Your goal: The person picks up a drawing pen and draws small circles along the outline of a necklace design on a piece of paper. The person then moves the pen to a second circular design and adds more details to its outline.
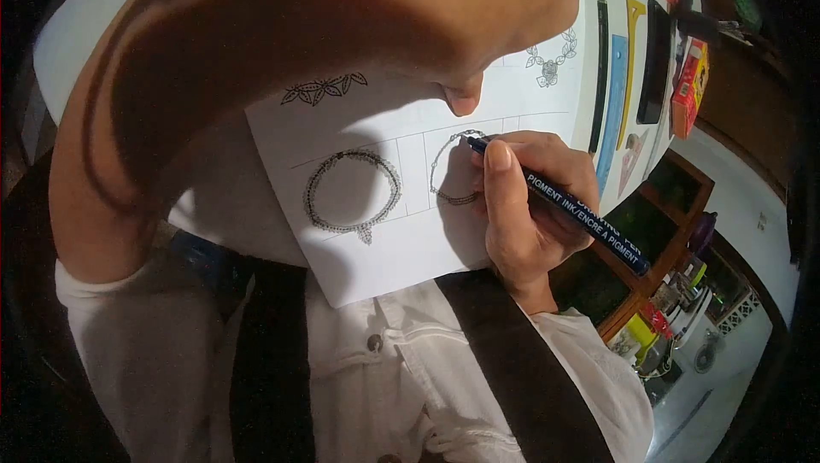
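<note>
Gripping a black pigment-ink pen [581, 207] in our right hand [523, 225], we hold its tip on a half-drawn necklace sketch [457, 198] on the white sheet [384, 245]; our left hand [495, 19] rests on the sheet above, its grasp unclear. Rulers [617, 96] lie beside.

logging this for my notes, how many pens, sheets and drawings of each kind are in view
pen: 1
sheet: 1
ring drawings: 2, the right one unfinished
leaf drawing: 1
wreath drawing: 1
total: 6, though the arm may hide more
</note>
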The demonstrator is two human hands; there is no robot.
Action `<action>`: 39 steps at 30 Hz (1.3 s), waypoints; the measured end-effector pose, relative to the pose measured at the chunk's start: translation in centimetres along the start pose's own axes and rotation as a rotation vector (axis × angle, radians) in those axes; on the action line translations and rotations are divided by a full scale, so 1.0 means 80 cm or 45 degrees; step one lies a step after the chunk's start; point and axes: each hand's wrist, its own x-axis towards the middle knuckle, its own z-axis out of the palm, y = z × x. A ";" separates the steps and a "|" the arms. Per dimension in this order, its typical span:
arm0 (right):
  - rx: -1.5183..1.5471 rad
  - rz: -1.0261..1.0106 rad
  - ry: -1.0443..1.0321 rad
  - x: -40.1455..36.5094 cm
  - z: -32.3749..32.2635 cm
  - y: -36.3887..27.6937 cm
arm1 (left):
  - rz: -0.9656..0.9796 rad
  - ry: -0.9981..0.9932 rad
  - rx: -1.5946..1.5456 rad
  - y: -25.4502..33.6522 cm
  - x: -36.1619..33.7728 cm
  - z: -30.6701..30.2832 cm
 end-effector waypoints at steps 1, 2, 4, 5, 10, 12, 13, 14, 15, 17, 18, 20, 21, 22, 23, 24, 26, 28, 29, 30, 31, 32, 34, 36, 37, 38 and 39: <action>0.000 0.000 0.000 0.000 0.000 0.000 | -0.015 0.021 0.002 0.002 0.001 0.003; -0.004 0.019 0.008 -0.001 0.000 -0.001 | -0.029 0.043 0.005 0.004 0.002 0.005; -0.006 0.040 0.016 -0.001 0.001 -0.002 | -0.056 0.014 -0.013 0.007 0.003 -0.001; 0.001 0.042 0.028 -0.001 0.001 -0.001 | -0.081 -0.015 -0.030 0.007 0.003 -0.004; -0.012 0.040 0.026 -0.001 0.000 -0.001 | -0.119 0.031 0.192 0.004 0.008 -0.008; 0.034 0.026 0.020 0.000 -0.001 -0.001 | -0.105 -0.030 0.294 -0.001 0.005 -0.013; 0.034 0.026 0.019 0.000 -0.001 0.000 | -0.082 0.035 0.138 0.000 0.001 -0.005; 0.028 0.022 0.022 0.000 -0.001 0.001 | -0.059 0.099 -0.018 0.001 -0.001 0.000; 0.021 0.018 0.024 0.000 -0.001 0.001 | -0.059 0.099 -0.019 0.003 -0.001 0.000; 0.013 0.032 0.021 -0.001 -0.001 0.001 | -0.081 0.033 -0.063 0.008 0.000 0.001; 0.007 0.046 0.017 -0.001 -0.001 0.000 | -0.080 0.033 -0.063 0.011 0.002 0.001; 0.001 0.040 0.020 0.000 -0.001 0.000 | -0.140 0.021 0.224 0.014 0.007 -0.001; -0.006 0.034 0.022 0.000 -0.001 0.000 | -0.140 0.020 0.223 0.010 0.004 0.001; -0.006 0.034 0.023 -0.001 -0.001 0.000 | -0.076 0.075 0.049 0.004 -0.001 0.004; -0.009 0.045 0.029 -0.001 0.000 0.000 | -0.012 0.129 -0.125 0.001 -0.004 0.010; -0.011 0.057 0.035 -0.001 0.001 -0.001 | -0.013 0.130 -0.126 -0.001 -0.006 0.014; -0.013 0.058 0.033 -0.001 0.001 -0.001 | 0.151 0.241 0.663 -0.003 -0.004 0.022; -0.016 0.059 0.031 -0.001 0.000 -0.001 | 0.120 0.246 0.570 -0.003 -0.003 0.022; -0.021 0.063 0.026 -0.001 0.000 -0.001 | 0.089 0.250 0.478 -0.002 -0.003 0.021; -0.026 0.068 0.020 -0.002 -0.001 -0.001 | 0.088 0.250 0.478 0.001 -0.003 0.020; -0.025 0.067 0.020 -0.003 -0.001 -0.001 | 0.015 0.226 0.283 0.005 -0.004 0.018; -0.019 0.074 0.020 -0.003 -0.001 0.000 | -0.059 0.201 0.085 0.008 -0.004 0.015; -0.014 0.081 0.020 -0.003 -0.002 0.000 | -0.067 0.159 0.013 0.009 -0.004 0.011; -0.014 0.064 0.009 -0.001 -0.001 -0.001 | -0.083 0.077 -0.129 0.010 -0.005 0.006; -0.015 0.064 0.009 0.000 -0.002 0.000 | -0.091 0.036 -0.200 0.010 -0.004 0.003; -0.002 0.020 -0.013 0.001 -0.003 0.001 | -0.098 -0.006 -0.271 0.010 -0.004 0.000; 0.010 -0.024 -0.035 0.001 -0.003 0.001 | -0.098 -0.006 -0.271 0.009 -0.001 -0.006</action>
